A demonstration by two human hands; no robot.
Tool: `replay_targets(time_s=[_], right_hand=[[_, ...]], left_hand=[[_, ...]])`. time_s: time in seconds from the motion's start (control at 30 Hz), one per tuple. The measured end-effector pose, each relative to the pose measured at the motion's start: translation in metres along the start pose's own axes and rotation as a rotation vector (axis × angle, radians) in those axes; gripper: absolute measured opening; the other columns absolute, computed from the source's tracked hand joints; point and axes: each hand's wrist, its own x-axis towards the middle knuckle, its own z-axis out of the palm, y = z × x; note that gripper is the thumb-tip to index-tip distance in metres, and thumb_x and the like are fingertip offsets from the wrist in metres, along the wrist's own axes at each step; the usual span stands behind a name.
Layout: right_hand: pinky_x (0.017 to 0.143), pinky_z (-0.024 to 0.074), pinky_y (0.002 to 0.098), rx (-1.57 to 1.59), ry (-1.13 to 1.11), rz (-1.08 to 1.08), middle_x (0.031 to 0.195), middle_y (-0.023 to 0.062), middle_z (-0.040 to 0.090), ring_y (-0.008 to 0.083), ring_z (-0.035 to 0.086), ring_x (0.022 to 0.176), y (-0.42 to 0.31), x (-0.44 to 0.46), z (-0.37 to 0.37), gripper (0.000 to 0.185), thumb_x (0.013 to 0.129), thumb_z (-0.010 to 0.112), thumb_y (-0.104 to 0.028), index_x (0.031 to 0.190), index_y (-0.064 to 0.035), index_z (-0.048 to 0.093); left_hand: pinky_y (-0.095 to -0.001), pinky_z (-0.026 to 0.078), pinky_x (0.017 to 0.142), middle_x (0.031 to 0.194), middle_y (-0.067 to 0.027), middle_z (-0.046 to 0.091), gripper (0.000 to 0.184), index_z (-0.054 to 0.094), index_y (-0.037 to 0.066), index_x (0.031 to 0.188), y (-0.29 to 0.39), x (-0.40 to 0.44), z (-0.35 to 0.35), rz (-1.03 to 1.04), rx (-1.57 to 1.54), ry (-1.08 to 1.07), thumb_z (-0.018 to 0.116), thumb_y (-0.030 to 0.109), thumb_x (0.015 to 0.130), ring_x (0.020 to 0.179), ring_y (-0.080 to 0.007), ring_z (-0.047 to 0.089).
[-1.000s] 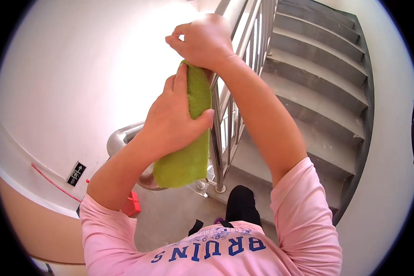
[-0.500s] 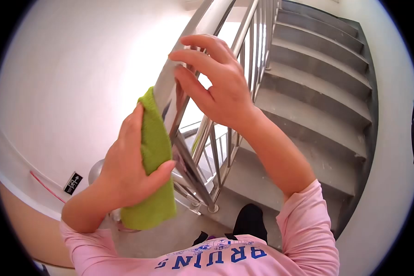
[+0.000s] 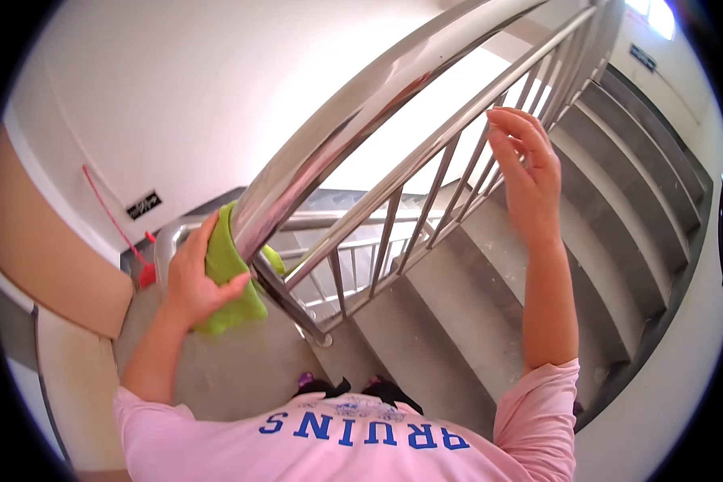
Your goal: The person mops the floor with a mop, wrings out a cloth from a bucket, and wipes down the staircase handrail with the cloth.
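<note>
A lime-green cloth [image 3: 227, 265] is draped over the lower end of the shiny metal handrail [image 3: 329, 136], part of it showing on the rail's far side. My left hand [image 3: 191, 281] is closed around the cloth and the rail end, thumb on the near side. The cloth's lower edge hangs loose and is slightly blurred. Over the stairs, to the right of the railing, my right hand [image 3: 533, 181] is raised with loosely curled fingers and a gap at the thumb. It holds nothing and appears apart from the rail.
Metal balusters [image 3: 388, 237] run beneath the handrail. Grey stairs [image 3: 466, 281] climb to the right, beside a white wall. A red-handled tool [image 3: 146, 275] stands in the left corner, near a small black sign [image 3: 144, 205]. Another flight shows below through the railing.
The view has shifted, showing more of the railing and stairs. My right hand has moved away from the handrail to the right. My left hand stays on the cloth, now at the rail's lower end.
</note>
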Motion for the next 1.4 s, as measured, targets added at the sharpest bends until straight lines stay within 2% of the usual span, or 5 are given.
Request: replay_targets(time_s=[0.53, 0.73, 0.87, 1.0, 1.4], right_hand=[[0.070, 0.0449, 0.0234, 0.228, -0.301, 0.153, 0.090, 0.0028, 0.062, 0.0098, 0.055, 0.075, -0.018, -0.014, -0.014, 0.020, 0.085, 0.060, -0.003, 0.104, -0.0031, 0.064], [0.090, 0.0427, 0.0289, 0.703, -0.452, 0.547, 0.127, 0.0117, 0.047, 0.0190, 0.049, 0.112, -0.051, -0.091, 0.080, 0.046, 0.091, 0.055, -0.010, 0.134, -0.0016, 0.039], [0.109, 0.0230, 0.0421, 0.446, -0.227, 0.231, 0.150, 0.0199, 0.010, 0.0374, 0.019, 0.137, -0.054, -0.105, 0.144, 0.073, 0.090, 0.056, -0.015, 0.144, -0.0001, 0.010], [0.110, 0.0193, 0.0462, 0.107, -0.142, -0.196, 0.148, 0.0197, 0.021, 0.0394, 0.023, 0.135, -0.067, -0.080, 0.162, 0.060, 0.087, 0.059, -0.022, 0.138, -0.0040, 0.034], [0.101, 0.0327, 0.0459, -0.290, 0.004, -0.645, 0.101, 0.0083, 0.060, 0.0259, 0.056, 0.103, -0.035, 0.024, 0.155, 0.018, 0.080, 0.060, -0.026, 0.088, -0.0100, 0.064]], left_hand=[[-0.0412, 0.046, 0.086, 0.112, -0.0157, 0.056, 0.077, 0.044, 0.003, 0.127, 0.061, 0.040, 0.033, -0.053, 0.180, 0.305, 0.078, 0.038, 0.066, 0.102, -0.0326, 0.055], [-0.0400, 0.038, 0.091, 0.122, -0.0195, 0.051, 0.062, 0.043, -0.001, 0.129, 0.102, 0.092, 0.043, 0.070, -0.090, 0.387, 0.046, 0.048, 0.091, 0.112, -0.0337, 0.049], [-0.0367, 0.030, 0.103, 0.136, -0.0179, 0.043, 0.057, 0.040, -0.002, 0.133, 0.111, 0.096, 0.032, 0.108, -0.514, 0.276, 0.039, 0.042, 0.096, 0.127, -0.0272, 0.039], [-0.0344, 0.027, 0.107, 0.137, -0.0128, 0.043, 0.053, 0.043, -0.004, 0.131, 0.067, 0.078, 0.023, -0.015, -1.085, 0.326, 0.035, 0.038, 0.099, 0.127, -0.0203, 0.039], [-0.0279, 0.045, 0.070, 0.079, -0.0089, 0.065, 0.060, 0.064, -0.002, 0.107, -0.007, 0.052, 0.004, -0.412, -0.576, -0.152, 0.046, 0.053, 0.090, 0.075, -0.0113, 0.056]])
